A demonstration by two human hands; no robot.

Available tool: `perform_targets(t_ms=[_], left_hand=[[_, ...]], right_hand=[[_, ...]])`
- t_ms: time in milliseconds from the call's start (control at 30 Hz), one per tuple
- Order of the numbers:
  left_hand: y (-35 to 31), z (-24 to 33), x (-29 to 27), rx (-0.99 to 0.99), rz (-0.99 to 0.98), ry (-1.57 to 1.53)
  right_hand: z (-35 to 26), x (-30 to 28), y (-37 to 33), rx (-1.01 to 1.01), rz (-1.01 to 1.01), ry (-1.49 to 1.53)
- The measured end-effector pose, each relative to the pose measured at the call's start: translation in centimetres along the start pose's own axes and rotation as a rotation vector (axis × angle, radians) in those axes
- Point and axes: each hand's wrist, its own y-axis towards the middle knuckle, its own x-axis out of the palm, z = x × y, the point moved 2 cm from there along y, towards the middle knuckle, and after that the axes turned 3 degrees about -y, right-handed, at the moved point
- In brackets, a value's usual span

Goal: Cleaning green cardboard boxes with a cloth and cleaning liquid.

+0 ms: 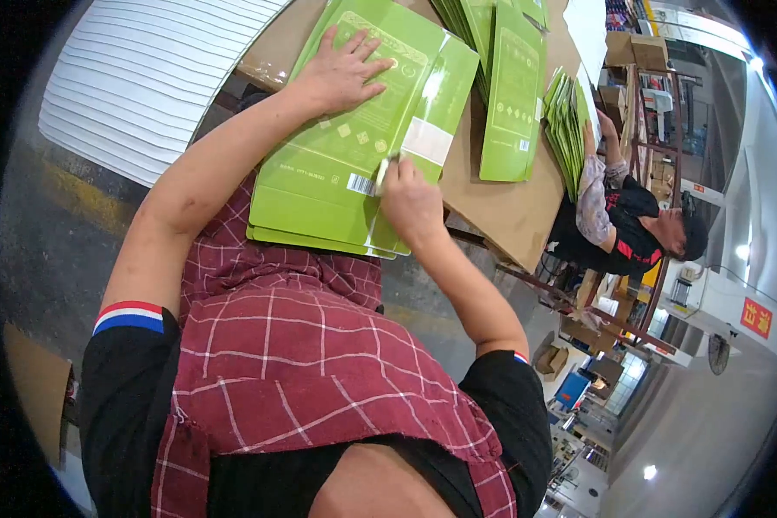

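Note:
A green flattened carton (pixel 306 186) with pale printing lies in front of me on top of at least one more like it, its near edge by my apron. My left hand (pixel 341 76) rests on its upper part, fingers spread and palm down. Lower down, near the barcode, my right hand (pixel 412 203) is closed around a small white piece (pixel 382 175), pressed at the carton's lengthwise crease. What kind of piece it is cannot be made out. A pale blank patch (pixel 427 141) shows on the carton just above that hand.
More green cartons (pixel 513 95) lie on the brown tabletop (pixel 483 207) to the right, with a fanned stack (pixel 563 129) beyond. A co-worker (pixel 626 216) reaches toward that stack. Layered white sheets (pixel 147 78) stand at the left. Shelving (pixel 656 147) holds cardboard boxes.

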Motion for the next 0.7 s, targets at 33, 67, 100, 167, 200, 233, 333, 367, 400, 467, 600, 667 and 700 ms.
perform_targets(t_ms=[33,67,100,167,200,233,333,367,400,467,600,667,700], left_hand=[[-0.1,0.0,0.0,0.011,0.019,0.001],[-0.1,0.0,0.0,0.021,0.038,0.003],[-0.1,-0.2,0.1,0.019,0.037,0.000],[0.0,-0.2,0.1,0.020,0.075,0.011],[0.1,0.0,0.1,0.026,0.076,0.005],[0.2,0.1,-0.3,0.015,0.028,-0.002],[0.3,0.2,-0.4,0.008,-0.019,-0.017],[0.3,0.2,-0.3,0.012,-0.023,-0.022],[0.4,0.2,-0.2,0.008,-0.016,-0.025],[0.1,-0.3,0.4,0.043,0.042,-0.040],[-0.2,-0.2,0.2,0.045,0.059,-0.038],[-0.3,-0.3,0.2,0.037,0.089,-0.037],[-0.4,-0.2,0.3,0.036,0.085,-0.038]], right_hand=[[-0.5,-0.4,-1.1,-0.019,0.005,-0.003],[-0.8,-0.6,-1.5,-0.039,0.009,-0.005],[-0.7,-0.5,-1.3,-0.041,0.006,-0.006],[0.0,-0.3,-0.3,-0.083,0.091,-0.026],[0.6,-0.2,0.7,-0.077,0.085,-0.029],[1.5,-0.3,2.2,-0.042,0.058,-0.030],[3.0,0.1,3.7,-0.041,0.066,-0.032],[3.2,0.4,3.8,-0.074,0.100,-0.026],[3.2,0.6,3.4,-0.091,0.133,-0.030],[1.0,-0.3,1.5,-0.146,0.053,-0.059],[-0.5,-1.2,-1.4,-0.229,-0.003,-0.092],[-0.5,-1.3,-0.8,-0.243,-0.013,-0.132],[-0.5,-1.1,-0.3,-0.259,-0.017,-0.173]])
